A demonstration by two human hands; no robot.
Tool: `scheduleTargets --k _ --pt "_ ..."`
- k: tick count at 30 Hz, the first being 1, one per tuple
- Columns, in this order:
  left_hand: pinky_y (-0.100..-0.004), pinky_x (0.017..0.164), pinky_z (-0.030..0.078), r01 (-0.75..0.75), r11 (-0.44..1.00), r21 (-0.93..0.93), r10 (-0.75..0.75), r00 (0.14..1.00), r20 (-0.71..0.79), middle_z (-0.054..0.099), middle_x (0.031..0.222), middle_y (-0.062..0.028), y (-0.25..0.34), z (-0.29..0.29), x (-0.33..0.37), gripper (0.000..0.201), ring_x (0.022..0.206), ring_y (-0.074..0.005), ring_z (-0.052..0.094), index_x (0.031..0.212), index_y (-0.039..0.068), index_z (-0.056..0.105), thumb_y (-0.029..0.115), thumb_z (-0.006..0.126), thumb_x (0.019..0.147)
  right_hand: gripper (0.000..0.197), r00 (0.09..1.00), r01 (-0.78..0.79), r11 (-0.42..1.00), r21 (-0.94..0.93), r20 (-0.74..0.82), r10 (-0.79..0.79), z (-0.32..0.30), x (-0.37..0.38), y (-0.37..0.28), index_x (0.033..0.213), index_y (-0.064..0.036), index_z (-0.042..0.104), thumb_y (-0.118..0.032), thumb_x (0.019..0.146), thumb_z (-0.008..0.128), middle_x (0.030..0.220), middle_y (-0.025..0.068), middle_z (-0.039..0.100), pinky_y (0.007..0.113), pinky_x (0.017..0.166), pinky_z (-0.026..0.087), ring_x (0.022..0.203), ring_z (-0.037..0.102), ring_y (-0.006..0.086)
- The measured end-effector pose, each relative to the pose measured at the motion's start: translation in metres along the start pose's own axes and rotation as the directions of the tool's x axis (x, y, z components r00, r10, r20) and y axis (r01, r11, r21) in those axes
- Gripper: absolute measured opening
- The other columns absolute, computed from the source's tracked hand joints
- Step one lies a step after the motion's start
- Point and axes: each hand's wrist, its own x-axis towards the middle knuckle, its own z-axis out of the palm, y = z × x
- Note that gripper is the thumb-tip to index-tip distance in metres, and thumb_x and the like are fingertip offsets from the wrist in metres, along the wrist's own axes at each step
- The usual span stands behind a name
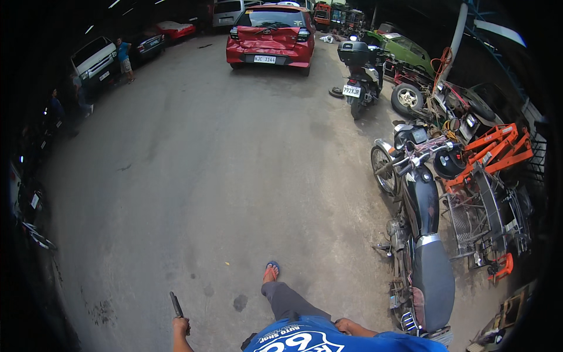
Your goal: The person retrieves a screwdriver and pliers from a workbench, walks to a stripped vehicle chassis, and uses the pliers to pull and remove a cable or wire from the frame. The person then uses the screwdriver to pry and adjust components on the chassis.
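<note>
Dark tool, slender and rod-like, is at the near left, its lower end in my left hand and its free end angled forward above the concrete floor. The left grip is closed round it; its exact kind cannot be determined. My right hand lies against my blue shirt near the hip; I cannot tell whether that grip is narrow or holds anything. White lettering and a badge show on the shirt front, not transcribed. Just ahead, one foot in a sandal is set forward. Step in hand, as I judge it: carrying the tool on foot. The next move, in my judgement, calls for a firm left grip, with the free end clear of my leg. To the right stands a black motorcycle, with an orange steel frame beyond it. Farther right, a scooter bears a legible white plate. At the far end, a red car with a crumpled rear carries a legible plate and a maker's emblem, both unrecorded.
</note>
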Motion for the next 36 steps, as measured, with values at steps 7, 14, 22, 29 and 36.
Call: scheduleTargets --k 7,14,22,29,36 --pt "-0.0386 0.047 0.047 -0.127 0.961 0.246 0.073 0.974 0.216 0.061 0.065 -0.008 0.202 0.015 -0.019 0.019 0.053 -0.0205 0.059 0.077 0.003 0.062 0.012 0.074 0.089 0.017 0.998 0.044 0.989 0.143 0.036 -0.05 -0.111 0.04 -0.215 0.085 -0.0031 0.069 -0.019 0.089 0.063 0.068 0.0073 0.062 0.035 0.045 0.043 0.051 0.052 0.0181" --pt "-0.0384 0.052 0.051 0.049 0.902 0.428 -0.197 0.93 0.309 0.066 0.068 -0.0077 0.237 0.124 -0.003 0.023 0.056 -0.0206 0.063 0.081 0.002 0.067 0.023 0.075 0.09 0.036 0.824 0.376 0.925 -0.046 -0.439 -0.357 -0.29 -0.017 -0.526 0.126 -0.0068 0.065 -0.025 0.094 0.066 0.079 0.0113 0.068 0.036 0.05 0.049 0.058 0.06 0.0194" --pt "-0.0387 0.05 0.049 -0.067 0.871 0.486 -0.197 0.86 0.471 0.064 0.067 -0.0075 0.409 0.194 0.036 0.024 0.054 -0.0207 0.061 0.078 0.004 0.065 0.022 0.075 0.09 0.039 0.845 0.351 0.928 -0.125 -0.386 -0.371 -0.371 -0.024 -0.693 0.133 -0.006 0.061 -0.022 0.098 0.063 0.085 0.0097 0.069 0.033 0.05 0.047 0.061 0.056 0.0159" --pt "-0.039 0.048 0.047 -0.256 0.741 0.62 -0.158 0.832 0.532 0.062 0.066 -0.0074 0.645 0.195 0.14 0.025 0.052 -0.0208 0.059 0.076 0.004 0.063 0.022 0.076 0.09 0.019 0.991 -0.018 0.992 0.125 -0.132 0.035 -0.417 -0.003 -0.694 0.11 -0.0066 0.065 -0.02 0.097 0.063 0.076 0.0052 0.062 0.03 0.046 0.038 0.054 0.045 0.0115" --pt "-0.0421 0.056 0.055 -0.354 0.755 0.551 0.184 0.922 0.341 0.07 0.074 -0.0124 1.009 0.247 0.259 0.027 0.061 -0.0231 0.068 0.095 -0.003 0.07 0.023 0.076 0.089 0.017 0.948 0.111 0.858 0.501 -0.313 0.06 -0.454 0.022 -0.754 0.108 -0.0058 0.067 -0.014 0.094 0.063 0.075 0.0081 0.063 0.032 0.045 0.04 0.055 0.051 0.0148"
